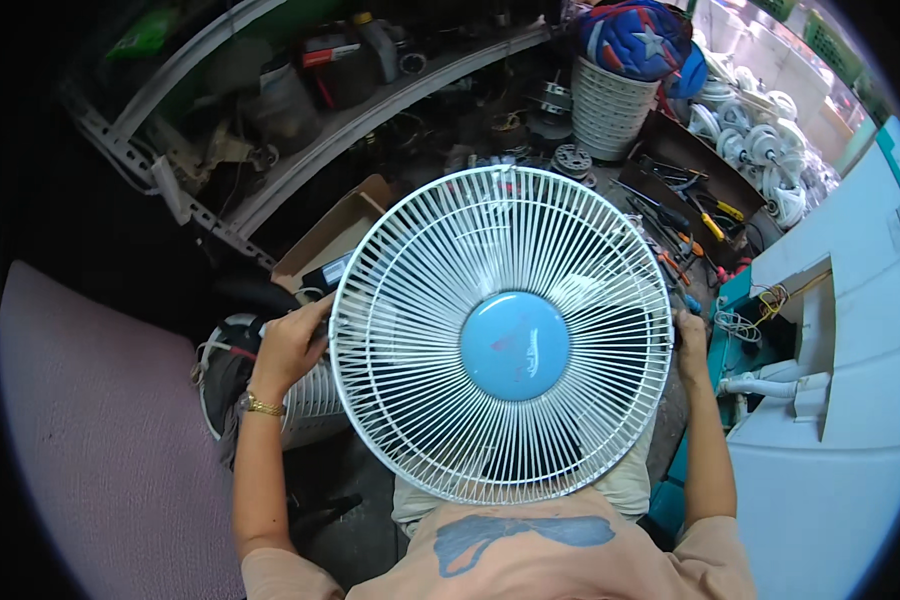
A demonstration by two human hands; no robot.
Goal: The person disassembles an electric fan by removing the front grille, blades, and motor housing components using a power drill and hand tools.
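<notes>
A round white fan grille [620, 330] of thin radial wires faces me, spanning the middle of the view above my lap. Its blue centre cap [515, 375] carries a pale mark. At the grille's left rim is my left hand [292, 342], closed on the edge, its fingertips partly behind the wires. My right hand [688, 345] grips the opposite rim, with most of its fingers hidden. The grille's lower edge reaches my shirt [590, 570]. Behind the wires, whatever lies there shows only in part.
Pliers and screwdrivers lie in a tool tray [650, 185] at the far right. Beyond it stand a white basket [610, 110] and a pile of white parts [760, 145]. A metal shelf [370, 105] runs along the far left. A pale cabinet [850, 350] flanks my right.
</notes>
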